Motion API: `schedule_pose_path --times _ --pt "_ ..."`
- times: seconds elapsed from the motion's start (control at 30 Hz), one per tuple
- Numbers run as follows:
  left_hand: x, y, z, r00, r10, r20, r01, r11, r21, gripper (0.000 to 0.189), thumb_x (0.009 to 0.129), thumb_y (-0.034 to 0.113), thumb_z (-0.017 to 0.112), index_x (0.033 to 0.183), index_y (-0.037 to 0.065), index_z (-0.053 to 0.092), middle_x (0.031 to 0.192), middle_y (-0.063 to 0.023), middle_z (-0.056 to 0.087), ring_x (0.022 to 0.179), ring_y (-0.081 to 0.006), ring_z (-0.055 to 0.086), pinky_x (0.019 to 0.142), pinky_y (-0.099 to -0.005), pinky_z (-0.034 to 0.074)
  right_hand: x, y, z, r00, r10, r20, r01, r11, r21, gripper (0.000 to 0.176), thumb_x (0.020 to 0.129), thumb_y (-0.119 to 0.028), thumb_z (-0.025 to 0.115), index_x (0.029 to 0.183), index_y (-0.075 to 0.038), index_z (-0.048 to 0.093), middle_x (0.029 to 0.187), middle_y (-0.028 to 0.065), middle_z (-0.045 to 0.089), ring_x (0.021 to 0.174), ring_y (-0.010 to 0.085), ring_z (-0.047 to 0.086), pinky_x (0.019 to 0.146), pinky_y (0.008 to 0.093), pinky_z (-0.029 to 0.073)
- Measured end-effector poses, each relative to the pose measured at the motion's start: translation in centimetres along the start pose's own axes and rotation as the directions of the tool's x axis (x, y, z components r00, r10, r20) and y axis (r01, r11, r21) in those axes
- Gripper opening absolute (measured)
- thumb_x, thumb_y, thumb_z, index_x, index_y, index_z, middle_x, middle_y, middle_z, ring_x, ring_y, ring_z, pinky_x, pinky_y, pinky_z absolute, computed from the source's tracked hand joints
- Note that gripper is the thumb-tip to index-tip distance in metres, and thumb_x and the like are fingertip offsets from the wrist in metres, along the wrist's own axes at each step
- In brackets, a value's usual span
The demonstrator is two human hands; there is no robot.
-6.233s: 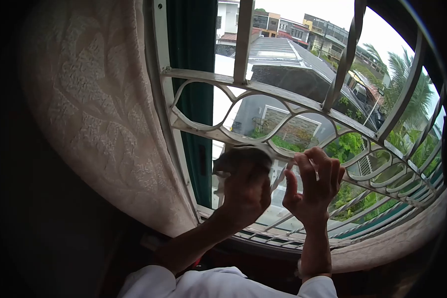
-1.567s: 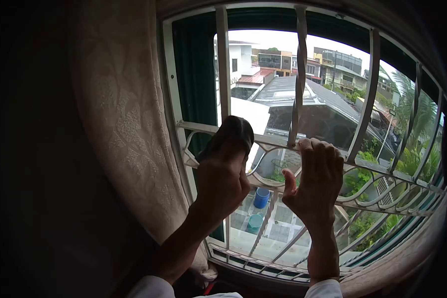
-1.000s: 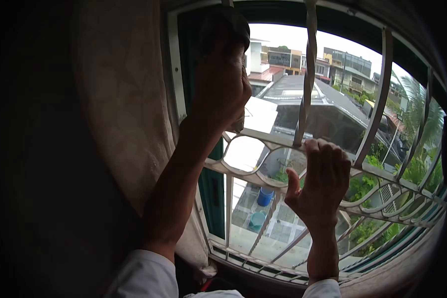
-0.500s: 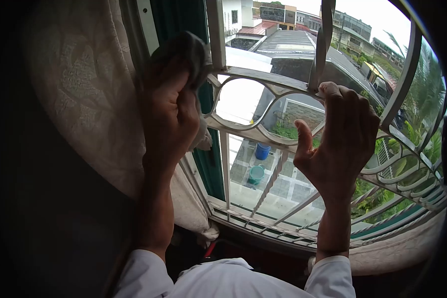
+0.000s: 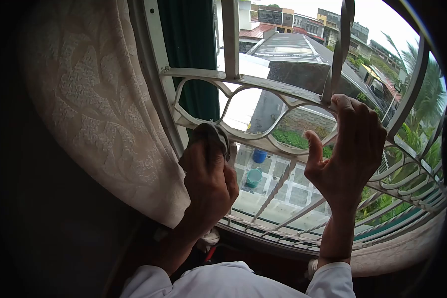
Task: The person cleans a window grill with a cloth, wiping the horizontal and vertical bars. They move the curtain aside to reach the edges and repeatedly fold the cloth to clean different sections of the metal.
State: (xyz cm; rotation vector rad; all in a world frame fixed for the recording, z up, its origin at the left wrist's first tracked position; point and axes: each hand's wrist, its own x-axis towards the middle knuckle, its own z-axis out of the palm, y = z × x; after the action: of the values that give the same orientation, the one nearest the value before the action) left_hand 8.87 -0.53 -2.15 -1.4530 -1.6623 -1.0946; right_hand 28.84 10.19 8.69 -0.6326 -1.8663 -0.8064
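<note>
A dark cloth (image 5: 212, 136) is bunched in my left hand (image 5: 208, 181), pressed to the lower rail beneath the ring pattern of the white window grille (image 5: 263, 141). My right hand (image 5: 347, 149) rests its fingers over the grille's upper rail, beside a twisted upright bar, with the thumb stretched out to the left. The fingertips behind the rail are partly hidden. Rings of the grille show between my two hands.
A patterned cream curtain (image 5: 99, 114) hangs at the left, beside the window frame and a dark green panel (image 5: 191, 39). Another curtain part (image 5: 397, 253) lies low right. Beyond the grille are roofs, plants, a blue container (image 5: 259, 155) and a green bucket (image 5: 254, 177).
My left hand has moved down and to the right with the cloth, from beside the upper rail to the lower rail. My right hand keeps its place on the grille while the view has shifted slightly.
</note>
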Motion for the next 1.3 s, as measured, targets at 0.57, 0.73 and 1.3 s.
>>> schedule_pose_path --times 0.57,0.73,1.3 --pt "1.0 2.7 1.5 0.983 0.176 0.043 -0.165 0.968 -0.188 0.057 0.073 0.003 0.063 0.129 -0.005 0.056 0.104 -0.0190 0.051 0.091 -0.0356 0.055 0.072 -0.0471 0.045 0.4 0.1 -0.9 0.995 0.040 0.086 -0.045 0.998 0.050 0.061 0.067 -0.016 0.081 0.123 -0.008 0.057 0.109 0.0125 0.058 0.104 0.0319 0.058 0.091 0.0440 0.042" --pt "-0.1 2.8 0.4 0.959 0.156 0.236 0.061 0.701 -0.711 0.049 0.080 -0.010 0.064 0.128 -0.003 0.064 0.100 -0.0157 0.065 0.084 -0.0316 0.066 0.076 -0.0413 0.055 -0.1 0.1 -0.8 0.999 0.028 0.046 -0.032 0.996 0.083 0.065 0.065 -0.015 0.080 0.124 -0.004 0.057 0.113 0.0142 0.059 0.107 0.0333 0.058 0.097 0.0463 0.041" --pt "-6.0 1.9 1.2 0.663 0.386 0.642 0.507 0.399 -0.764 0.032 0.072 -0.006 0.060 0.103 -0.007 0.070 0.089 -0.0161 0.075 0.081 -0.0216 0.074 0.075 -0.0317 0.057 -21.8 -4.5 -2.5 0.590 0.090 0.802 -0.807 0.095 0.583 0.027 0.077 0.004 0.074 0.102 0.001 0.066 0.088 0.0063 0.068 0.082 0.0146 0.065 0.075 0.0275 0.050"
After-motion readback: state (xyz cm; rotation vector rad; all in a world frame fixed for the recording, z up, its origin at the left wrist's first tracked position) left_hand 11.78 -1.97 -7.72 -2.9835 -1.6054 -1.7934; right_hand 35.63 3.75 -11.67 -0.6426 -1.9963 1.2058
